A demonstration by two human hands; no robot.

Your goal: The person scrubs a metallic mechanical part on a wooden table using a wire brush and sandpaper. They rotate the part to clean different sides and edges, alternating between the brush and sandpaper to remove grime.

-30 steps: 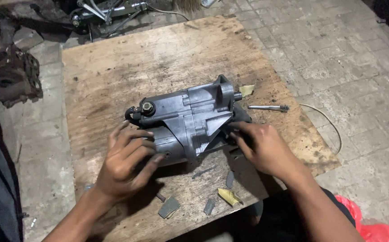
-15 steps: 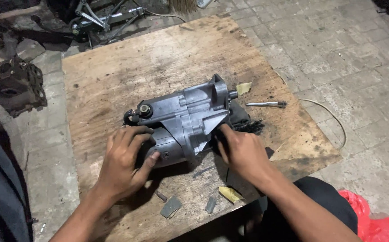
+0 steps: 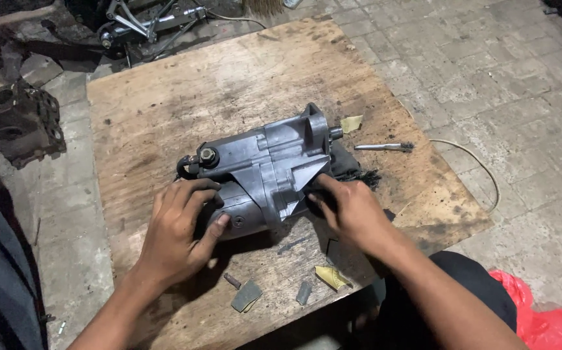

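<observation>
A grey metal starter motor (image 3: 265, 168) lies on its side on a worn wooden board (image 3: 242, 78). My left hand (image 3: 177, 230) grips its rounded left end, thumb underneath and fingers over the top. My right hand (image 3: 352, 210) presses on the motor's right front side, fingers touching the housing next to a dark frayed cloth (image 3: 359, 175).
A metal bolt (image 3: 381, 147) and a yellow scrap (image 3: 351, 123) lie right of the motor. Small grey and yellow pieces (image 3: 247, 296) sit near the board's front edge. A dark engine part (image 3: 15, 120) rests on the paved floor at left; a red plastic bag (image 3: 553, 317) at lower right.
My right hand has slid left from the dark cloth onto the motor housing. My left hand keeps its grip. The view has shifted slightly.
</observation>
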